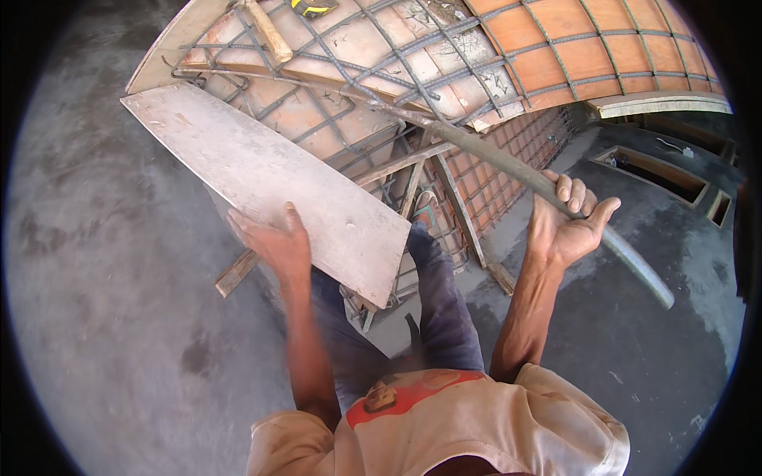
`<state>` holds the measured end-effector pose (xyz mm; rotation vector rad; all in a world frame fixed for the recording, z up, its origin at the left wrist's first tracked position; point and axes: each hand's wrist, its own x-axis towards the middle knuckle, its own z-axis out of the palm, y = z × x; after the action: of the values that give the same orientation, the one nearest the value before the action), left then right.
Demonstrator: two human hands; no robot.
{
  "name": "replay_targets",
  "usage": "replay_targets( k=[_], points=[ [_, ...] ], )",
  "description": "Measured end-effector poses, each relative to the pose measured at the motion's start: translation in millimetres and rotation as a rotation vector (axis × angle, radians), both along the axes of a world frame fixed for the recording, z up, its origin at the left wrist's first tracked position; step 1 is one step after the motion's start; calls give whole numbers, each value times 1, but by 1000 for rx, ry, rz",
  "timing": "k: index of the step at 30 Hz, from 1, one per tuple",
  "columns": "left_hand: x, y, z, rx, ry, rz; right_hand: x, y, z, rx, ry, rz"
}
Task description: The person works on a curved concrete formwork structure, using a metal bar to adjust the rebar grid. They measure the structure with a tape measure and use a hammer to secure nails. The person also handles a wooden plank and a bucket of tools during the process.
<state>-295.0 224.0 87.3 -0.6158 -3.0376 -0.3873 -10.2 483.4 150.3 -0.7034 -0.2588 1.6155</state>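
Observation:
A pale, dusty rectangular board (262,174) slants across the left of the stair-like formwork. My left hand (274,242) is at its near long edge, thumb over the top face and fingers along the outer side. A long grey metal pipe (492,155) runs from the rebar grid (397,51) down to the right. My right hand (567,218) holds it near its lower part, fingers curled around it and thumb pointing outward. The pipe's far end meets the rebar beside the board's upper side; exactly how it bears there I cannot tell.
A wooden stick (268,33) and a yellow-and-black tape measure (313,7) lie on the far grid. Timber braces (459,208) stand below, near my foot (426,208). Orange formwork panels (591,49) extend right. Wooden frames (659,173) lie on the dark floor.

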Motion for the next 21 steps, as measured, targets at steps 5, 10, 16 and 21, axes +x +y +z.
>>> replay_targets(
  k=[5,10,16,21],
  points=[
    [58,26,23,411,-451,-29,-9,-39,11,-90,36,20],
    [123,45,48,964,-1739,146,-32,-73,50,57,-43,131],
    [153,90,74,1276,-1803,440,-16,-117,86,476,-560,623],
    [122,100,96,1284,-1667,586,37,-105,85,169,-758,978]
  ],
)
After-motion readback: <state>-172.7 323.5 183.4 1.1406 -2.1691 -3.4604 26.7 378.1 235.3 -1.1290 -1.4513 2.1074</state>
